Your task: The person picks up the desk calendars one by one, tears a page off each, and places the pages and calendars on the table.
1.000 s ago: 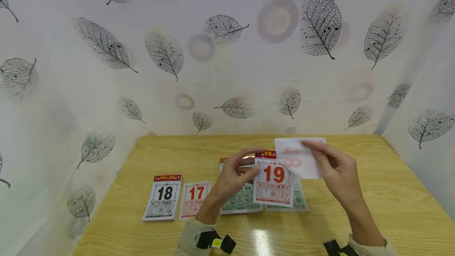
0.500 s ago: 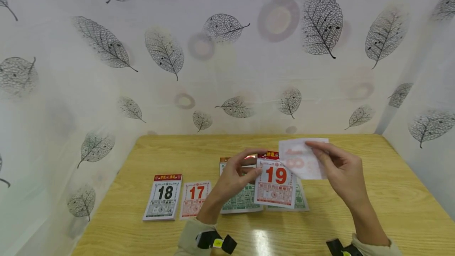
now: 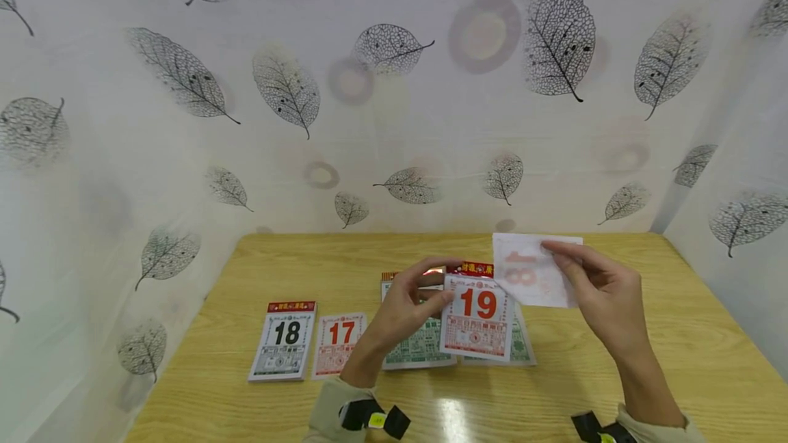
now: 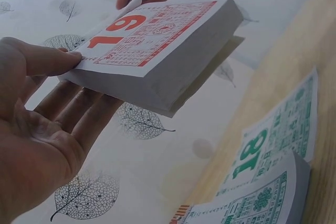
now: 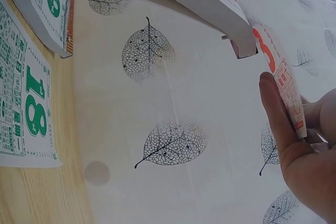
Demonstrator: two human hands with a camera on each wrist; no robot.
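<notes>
My left hand (image 3: 406,303) grips a thick tear-off calendar (image 3: 477,323) by its left side, thumb on the front and fingers beneath. It is raised above the table, with a red 19 on its top sheet and a red header strip. In my right hand (image 3: 606,292), thumb and fingers pinch a thin calendar page (image 3: 523,272) whose reversed red 18 shows through the back. The page overlaps the calendar's upper right corner in the head view. From the right wrist, the page's printed side (image 5: 283,85) shows, close to the calendar's corner.
On the wooden table (image 3: 677,333) lie a calendar with a black 18 (image 3: 283,340) and a loose red 17 page (image 3: 335,347) at left. Behind the hands are a green-printed calendar (image 3: 425,347) and a loose green 18 page (image 5: 31,93). A leaf-patterned curtain (image 3: 431,122) surrounds the table.
My right hand has moved right with the page, uncovering more of the calendar's red header. The left hand and its calendar have shifted only slightly right.
</notes>
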